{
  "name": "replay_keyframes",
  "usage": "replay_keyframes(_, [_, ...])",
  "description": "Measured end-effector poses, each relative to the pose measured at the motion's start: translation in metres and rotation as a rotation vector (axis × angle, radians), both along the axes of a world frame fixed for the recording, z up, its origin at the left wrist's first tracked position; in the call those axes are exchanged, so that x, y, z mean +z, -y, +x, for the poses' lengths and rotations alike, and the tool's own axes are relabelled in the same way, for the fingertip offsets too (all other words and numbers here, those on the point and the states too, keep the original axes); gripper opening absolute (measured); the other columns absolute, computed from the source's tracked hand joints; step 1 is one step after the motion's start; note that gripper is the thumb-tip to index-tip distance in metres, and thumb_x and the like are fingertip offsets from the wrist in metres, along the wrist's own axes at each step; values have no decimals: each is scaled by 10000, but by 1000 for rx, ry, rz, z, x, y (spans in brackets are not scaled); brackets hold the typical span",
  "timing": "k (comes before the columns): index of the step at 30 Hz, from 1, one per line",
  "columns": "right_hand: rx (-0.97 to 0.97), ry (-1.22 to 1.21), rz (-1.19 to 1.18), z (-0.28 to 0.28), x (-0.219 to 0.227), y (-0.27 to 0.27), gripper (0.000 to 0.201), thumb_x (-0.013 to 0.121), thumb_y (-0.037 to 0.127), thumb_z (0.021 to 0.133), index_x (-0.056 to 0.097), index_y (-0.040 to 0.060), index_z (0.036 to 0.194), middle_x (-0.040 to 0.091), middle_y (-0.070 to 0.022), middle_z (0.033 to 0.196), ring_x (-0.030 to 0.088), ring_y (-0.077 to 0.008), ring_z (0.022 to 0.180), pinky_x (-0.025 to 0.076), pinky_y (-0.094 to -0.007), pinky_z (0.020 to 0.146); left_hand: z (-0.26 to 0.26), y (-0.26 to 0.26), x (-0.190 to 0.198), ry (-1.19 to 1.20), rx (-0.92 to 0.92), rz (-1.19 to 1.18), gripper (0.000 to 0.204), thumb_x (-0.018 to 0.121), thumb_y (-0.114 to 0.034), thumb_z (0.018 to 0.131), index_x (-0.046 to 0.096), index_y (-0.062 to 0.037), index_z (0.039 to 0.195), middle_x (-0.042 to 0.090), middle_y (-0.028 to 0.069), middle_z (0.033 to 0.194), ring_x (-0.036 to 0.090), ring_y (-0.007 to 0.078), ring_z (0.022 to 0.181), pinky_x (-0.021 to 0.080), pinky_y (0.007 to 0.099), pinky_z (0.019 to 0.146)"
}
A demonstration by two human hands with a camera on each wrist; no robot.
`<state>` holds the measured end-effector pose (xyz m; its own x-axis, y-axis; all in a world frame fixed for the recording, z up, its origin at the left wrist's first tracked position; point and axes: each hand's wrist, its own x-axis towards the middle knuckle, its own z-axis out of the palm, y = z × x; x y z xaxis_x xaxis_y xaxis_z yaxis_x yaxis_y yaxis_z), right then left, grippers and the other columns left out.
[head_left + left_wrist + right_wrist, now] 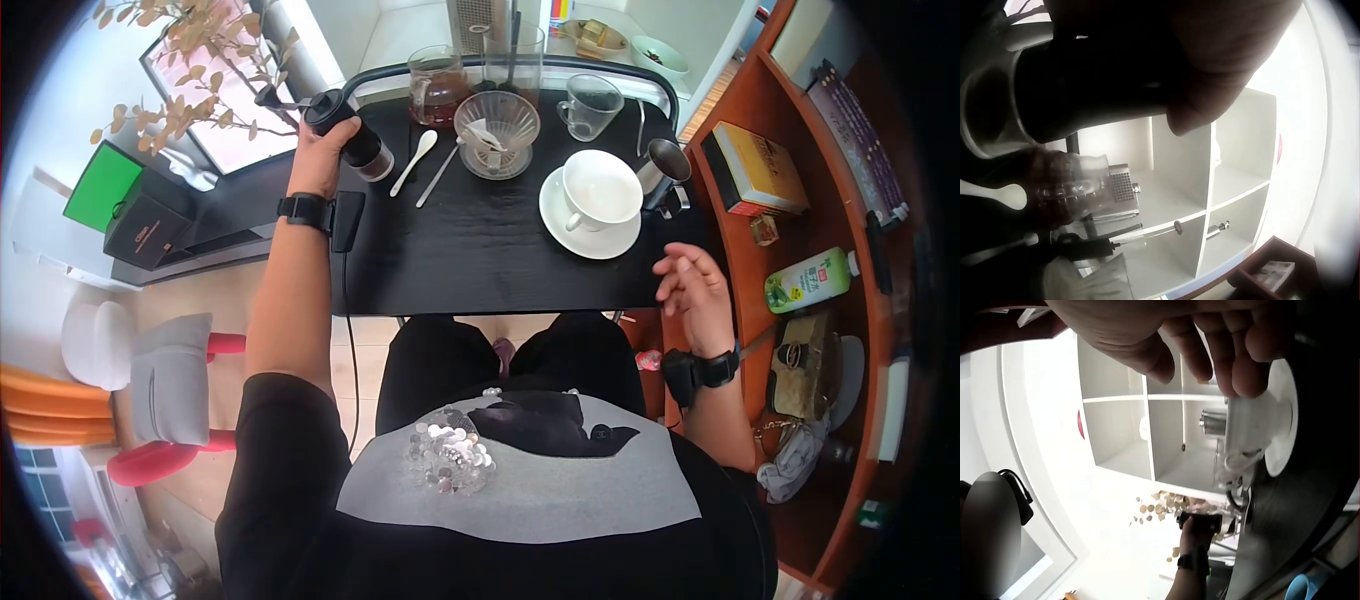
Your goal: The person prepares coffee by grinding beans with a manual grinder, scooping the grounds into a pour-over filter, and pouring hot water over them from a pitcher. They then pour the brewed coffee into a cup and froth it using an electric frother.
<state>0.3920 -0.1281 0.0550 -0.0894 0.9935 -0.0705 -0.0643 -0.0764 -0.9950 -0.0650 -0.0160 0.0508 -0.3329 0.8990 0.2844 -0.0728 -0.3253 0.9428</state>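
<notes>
My left hand (322, 158) grips a black manual coffee grinder (362, 145) with a clear bottom chamber, at the table's far left. In the left wrist view the grinder (1085, 87) looks dark, with fingers around its body. A white spoon (414, 162) and a thin metal spoon (437, 175) lie to its right. Beyond them stands a clear ribbed dripper (497, 130) with something pale inside. My right hand (697, 295) hangs with loosely bent fingers near the table's front right edge, holding nothing. Closest to it are a white cup (603, 188) on a saucer (590, 240) and a metal pitcher (662, 170).
A glass jug of dark liquid (438, 90) and a glass cup (590, 108) stand toward the back of the black table (455, 270). Brown shelves (720, 230) border the right side. Dried leafy branches (205, 70) reach in at the left.
</notes>
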Motion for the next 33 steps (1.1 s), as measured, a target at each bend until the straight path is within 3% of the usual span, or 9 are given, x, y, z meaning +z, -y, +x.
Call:
replay_keyframes(7, [-294,161,140,23,-7,-22,307,535,175,879,498,28,1146,563,-66,1003,521,-53,656,393,-163,470,8,-22,-17,-133,6,-42,517,715,-99,677,455,-32,1119,548,54,995,520,156,927,401,289,847])
replay_keyframes(22, [-333,260,104,17,-32,-59,387,557,181,858,450,14,1191,535,-62,997,535,-84,667,408,-175,451,24,-1,-11,-339,35,-65,601,728,-160,689,423,-10,1185,540,89,1054,506,189,993,388,313,884])
replay_keyframes(24, [-342,249,108,20,-33,-58,384,554,182,860,450,14,1189,535,-60,990,534,-83,667,408,-174,451,23,3,-14,-554,277,122,605,714,-168,709,411,8,1202,524,105,1083,488,200,1029,373,320,897])
replay_keyframes(25, [-347,234,111,23,-35,-57,377,553,184,863,453,15,1184,537,-57,986,532,-80,665,406,-174,450,23,8,-16,-557,275,125,605,714,-168,709,411,8,1202,524,105,1083,488,200,1029,373,320,897])
replay_keyframes(27, [-356,215,112,26,-39,-56,371,551,187,865,456,16,1180,538,-55,982,530,-77,664,404,-175,450,42,39,3,-637,517,198,594,694,-176,734,401,20,1213,502,118,1122,464,199,1063,362,324,901])
replay_keyframes(28, [-365,192,102,28,-40,-55,360,549,188,869,460,18,1173,540,-52,978,529,-75,663,402,-174,454,56,50,11,-644,521,279,435,657,-156,772,484,10,1135,549,100,1042,517,177,973,407,294,828])
replay_keyframes(29, [-372,170,89,29,-42,-53,349,547,188,872,464,20,1166,542,-49,974,527,-72,662,400,-173,458,63,54,9,-647,519,276,435,657,-156,772,484,10,1135,549,100,1042,517,177,973,407,294,828])
replay_keyframes(31, [-377,156,77,29,-45,-51,340,545,189,875,468,21,1161,545,-52,982,526,-70,659,399,-171,465,77,60,4,-435,57,67,273,632,-154,799,563,-7,1018,596,63,897,563,134,806,441,247,719])
replay_keyframes(33, [-382,139,77,30,-46,-51,331,543,189,878,471,23,1155,549,-54,989,524,-68,655,398,-170,473,98,59,6,-336,-40,-38,169,586,-172,837,598,-23,916,598,42,793,562,102,690,421,198,626])
